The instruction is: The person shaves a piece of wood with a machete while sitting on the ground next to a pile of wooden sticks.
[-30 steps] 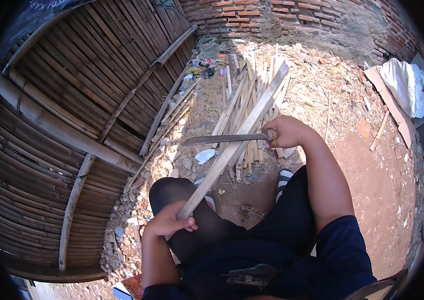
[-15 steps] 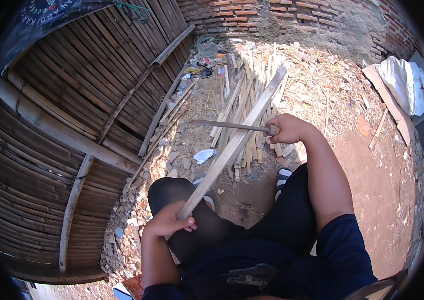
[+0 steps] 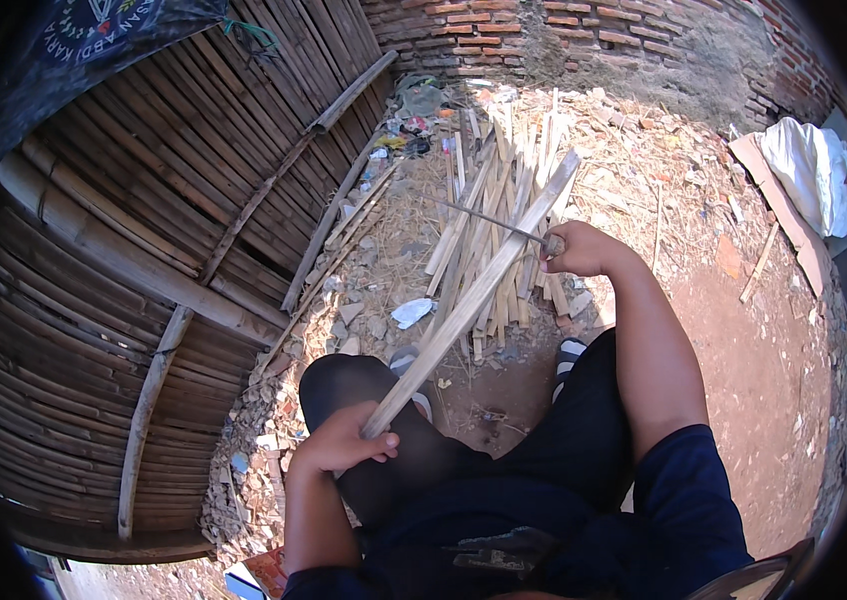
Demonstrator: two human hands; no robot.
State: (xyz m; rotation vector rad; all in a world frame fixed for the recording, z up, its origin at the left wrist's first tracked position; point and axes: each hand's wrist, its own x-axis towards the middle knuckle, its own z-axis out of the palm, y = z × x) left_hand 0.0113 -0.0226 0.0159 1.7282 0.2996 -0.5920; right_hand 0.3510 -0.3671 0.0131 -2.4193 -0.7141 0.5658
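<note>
Left hand (image 3: 349, 438) grips wooden strip (image 3: 476, 299), seven o'clock; right hand (image 3: 580, 249) holds knife (image 3: 496, 221), two o'clock — cutting angle best shallow.

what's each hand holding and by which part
The left hand holds the board by its near end; the right hand holds the knife by its handle.

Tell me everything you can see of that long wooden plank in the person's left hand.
The wooden plank looks long, narrow, straight and pale, its far end greyer. It slants from lower left to upper right in the view. The left hand grips its near end by the left knee; the far end shows over a pile of wood strips. A thin blade crosses its upper half; whether they touch is unclear.
</note>
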